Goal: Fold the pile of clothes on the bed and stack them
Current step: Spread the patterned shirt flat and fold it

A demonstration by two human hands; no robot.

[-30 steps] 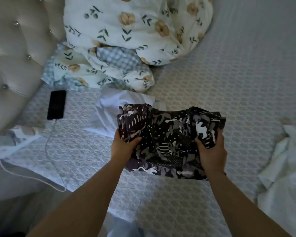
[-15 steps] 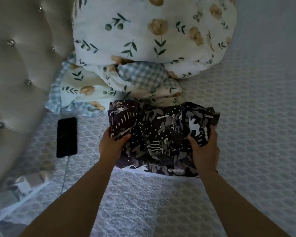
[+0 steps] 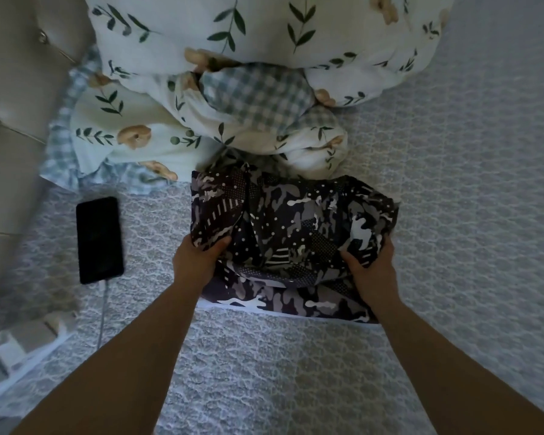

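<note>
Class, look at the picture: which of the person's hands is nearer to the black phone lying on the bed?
Left. The left hand grips the camouflage garment at its left edge, just right of the phone; the right hand grips the garment's far side.

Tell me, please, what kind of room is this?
Most likely a bedroom. The hands work on a bed with a textured grey cover, a tufted headboard stands at the left, and a bunched floral duvet lies behind the folded camouflage garment.

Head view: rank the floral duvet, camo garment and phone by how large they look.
1. Floral duvet, largest, and cut off by the frame.
2. Camo garment, held by both hands.
3. Phone, smallest.
</note>
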